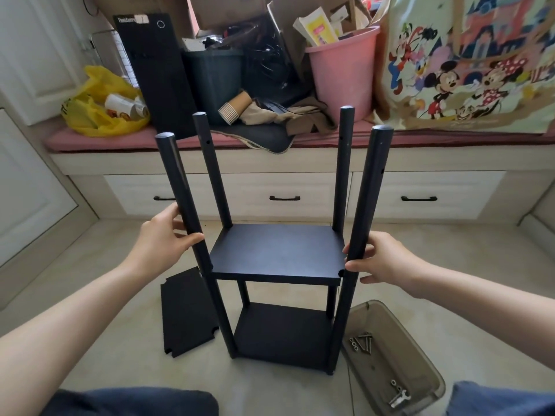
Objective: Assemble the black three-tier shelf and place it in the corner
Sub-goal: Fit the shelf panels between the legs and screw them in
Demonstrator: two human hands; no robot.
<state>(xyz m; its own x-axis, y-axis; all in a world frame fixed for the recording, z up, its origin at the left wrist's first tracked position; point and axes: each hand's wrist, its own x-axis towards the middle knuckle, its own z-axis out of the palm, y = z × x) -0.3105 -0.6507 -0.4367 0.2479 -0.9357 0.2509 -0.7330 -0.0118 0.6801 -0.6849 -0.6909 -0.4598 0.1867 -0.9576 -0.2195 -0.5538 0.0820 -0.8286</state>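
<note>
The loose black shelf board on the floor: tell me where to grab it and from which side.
Grip the loose board by its long left edge, from the left with the left hand. It lies flat on the tiles with its right side against the front-left post, so only the left and near edges look open. The notched corners might let fingertips get under. Lifting it likely means tipping that edge up first.

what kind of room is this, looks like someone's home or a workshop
Most likely a room in a home, not a workshop: a built-in window seat with drawers and a pink cushion, piled with household clutter such as a pink bucket and a cartoon tote bag.
</note>
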